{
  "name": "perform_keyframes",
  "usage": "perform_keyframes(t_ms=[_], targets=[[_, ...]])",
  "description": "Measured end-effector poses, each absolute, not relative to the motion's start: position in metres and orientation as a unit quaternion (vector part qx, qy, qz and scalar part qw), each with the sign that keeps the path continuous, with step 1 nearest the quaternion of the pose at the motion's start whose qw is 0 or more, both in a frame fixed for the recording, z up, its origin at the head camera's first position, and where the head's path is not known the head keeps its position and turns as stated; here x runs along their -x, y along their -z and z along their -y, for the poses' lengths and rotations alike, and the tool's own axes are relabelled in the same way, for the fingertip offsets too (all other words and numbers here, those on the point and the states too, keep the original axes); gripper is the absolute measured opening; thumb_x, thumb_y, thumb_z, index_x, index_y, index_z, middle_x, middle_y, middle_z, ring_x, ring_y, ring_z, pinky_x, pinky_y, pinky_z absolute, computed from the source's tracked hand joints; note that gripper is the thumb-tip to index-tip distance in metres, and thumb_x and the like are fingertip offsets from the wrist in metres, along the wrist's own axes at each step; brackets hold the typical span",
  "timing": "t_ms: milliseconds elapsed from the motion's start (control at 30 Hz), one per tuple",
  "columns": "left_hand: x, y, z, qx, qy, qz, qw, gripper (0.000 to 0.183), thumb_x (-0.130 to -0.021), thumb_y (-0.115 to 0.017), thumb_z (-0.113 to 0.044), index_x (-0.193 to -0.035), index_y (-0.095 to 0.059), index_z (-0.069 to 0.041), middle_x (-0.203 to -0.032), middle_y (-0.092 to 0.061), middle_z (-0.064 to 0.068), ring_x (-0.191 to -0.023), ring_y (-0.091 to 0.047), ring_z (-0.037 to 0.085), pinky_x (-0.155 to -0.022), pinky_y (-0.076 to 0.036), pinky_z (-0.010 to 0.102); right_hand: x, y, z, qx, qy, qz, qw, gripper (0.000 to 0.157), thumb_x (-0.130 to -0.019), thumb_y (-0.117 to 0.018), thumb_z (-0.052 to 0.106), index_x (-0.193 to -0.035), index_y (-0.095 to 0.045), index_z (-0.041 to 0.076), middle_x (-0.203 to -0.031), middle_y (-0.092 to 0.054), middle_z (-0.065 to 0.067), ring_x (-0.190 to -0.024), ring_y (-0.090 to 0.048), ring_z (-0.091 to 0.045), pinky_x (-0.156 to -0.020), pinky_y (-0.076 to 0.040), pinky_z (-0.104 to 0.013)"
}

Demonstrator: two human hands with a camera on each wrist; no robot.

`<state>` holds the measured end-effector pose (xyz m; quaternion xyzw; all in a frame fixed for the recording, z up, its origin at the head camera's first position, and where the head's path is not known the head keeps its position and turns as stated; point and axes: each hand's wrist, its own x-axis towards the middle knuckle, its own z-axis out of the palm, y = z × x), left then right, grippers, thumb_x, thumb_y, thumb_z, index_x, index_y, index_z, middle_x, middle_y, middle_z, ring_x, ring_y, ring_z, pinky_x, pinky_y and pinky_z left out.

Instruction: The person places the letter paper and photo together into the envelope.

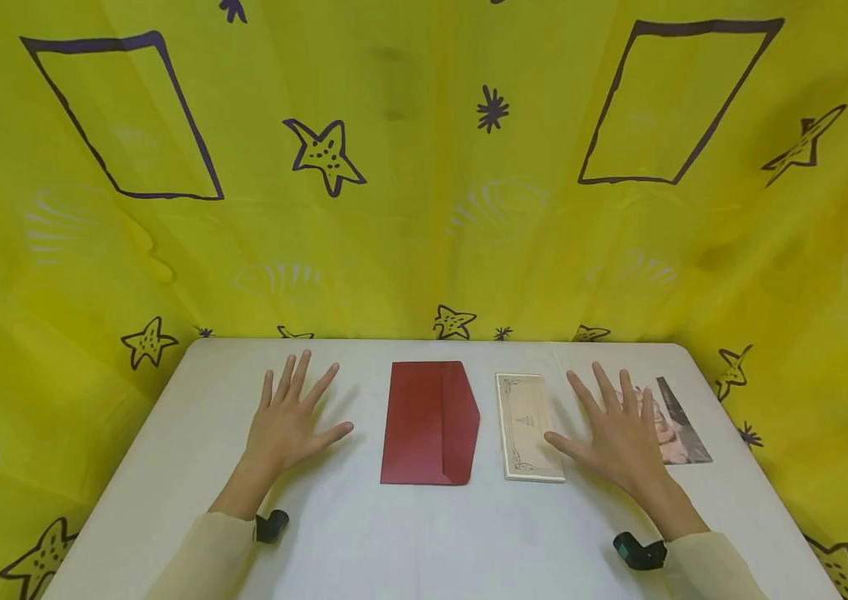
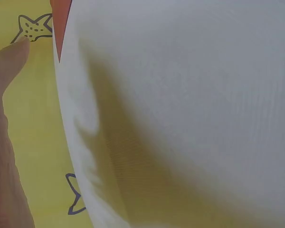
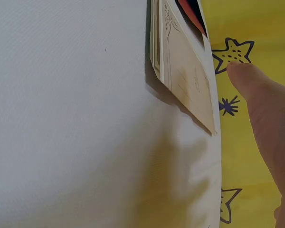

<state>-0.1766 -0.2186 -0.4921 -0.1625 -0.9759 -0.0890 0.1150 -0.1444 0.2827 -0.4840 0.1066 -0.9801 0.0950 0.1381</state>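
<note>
Fingers spread wide, my left hand (image 1: 287,432) hovers above the white table to the left of a red envelope (image 1: 416,423). The envelope lies flat, its pointed flap opened out toward the right. Beside it lies a cream folded card (image 1: 530,429) with a thin ornamental border; the right wrist view shows its layered edges (image 3: 156,42). My right hand (image 1: 619,433) is also spread over the table, its thumb tip overlapping the card's right edge in the head view. Behind its fingers lies a photo print (image 1: 682,429) with pink and dark grey areas, partly hidden. Neither hand holds anything.
The white tabletop (image 1: 424,542) has a back edge running along a yellow curtain (image 1: 408,250) printed with stars and outlined shapes. The curtain also hangs at both sides. A dark wrist device (image 1: 272,527) sits at the left cuff, another (image 1: 639,552) at the right.
</note>
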Motion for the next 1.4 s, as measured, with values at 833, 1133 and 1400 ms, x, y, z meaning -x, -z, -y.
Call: perform_keyframes(t_ms=[833,1133,1400], targets=[[0.183,0.503,0.189,0.234,0.143,0.960,0.060,0.091,-0.088,-0.064,-0.065,-0.163,-0.029,-0.028,-0.169,-0.018,0.020,-0.153,-0.016,0.048,-0.118,-0.013,0.072,0.154,0.489,-0.267,-0.139,-0.087,0.977,0.135,0.094,-0.081,-0.075,0.063,-0.157,-0.040,0.019,-0.162,-0.032,-0.021,-0.144,-0.028,-0.056,-0.110,-0.022,-0.078],[0.186,0.501,0.175,0.257,0.175,0.950,0.030,0.089,-0.090,-0.066,-0.062,-0.163,-0.029,-0.027,-0.168,-0.020,0.021,-0.153,-0.017,0.047,-0.119,-0.016,0.069,0.163,0.492,-0.249,-0.173,-0.142,0.967,0.123,0.091,-0.083,-0.077,0.055,-0.157,-0.040,0.018,-0.162,-0.032,-0.021,-0.144,-0.029,-0.055,-0.110,-0.022,-0.077],[0.188,0.500,0.162,0.271,0.191,0.943,0.018,0.091,-0.089,-0.068,-0.059,-0.164,-0.027,-0.026,-0.168,-0.019,0.020,-0.153,-0.018,0.046,-0.120,-0.016,0.067,0.174,0.496,-0.225,-0.196,-0.164,0.963,0.088,0.091,-0.083,-0.078,0.054,-0.158,-0.038,0.020,-0.163,-0.031,-0.018,-0.145,-0.030,-0.050,-0.114,-0.024,-0.070]])
